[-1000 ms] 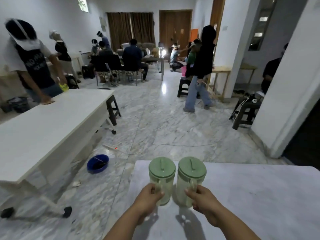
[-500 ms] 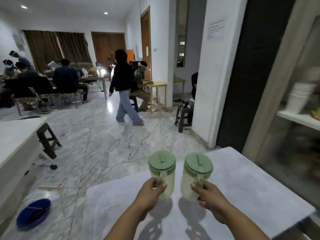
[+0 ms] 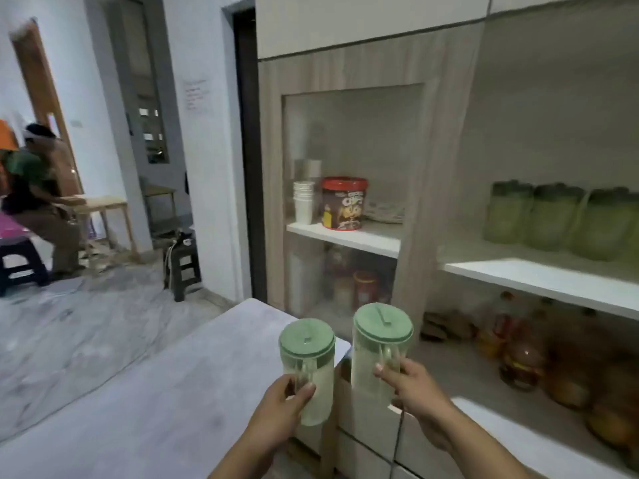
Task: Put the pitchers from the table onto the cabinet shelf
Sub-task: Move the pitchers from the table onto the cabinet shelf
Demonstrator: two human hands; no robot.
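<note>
Two pitchers [image 3: 307, 368] [image 3: 378, 350] are held side by side above the surface [image 3: 155, 392] edge; the cabinet [image 3: 446, 133] stands behind, more pitchers [image 3: 553, 216] lined on its shelf [image 3: 539, 278], right.

bare shelf [image 3: 539, 278] before stored pitchers [image 3: 553, 216]

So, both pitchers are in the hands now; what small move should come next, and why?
Probably carry both up and right toward the white shelf. The left hand and right hand each hold a pitcher by the handle, and green pitchers already stand there with bare shelf in front.
</note>
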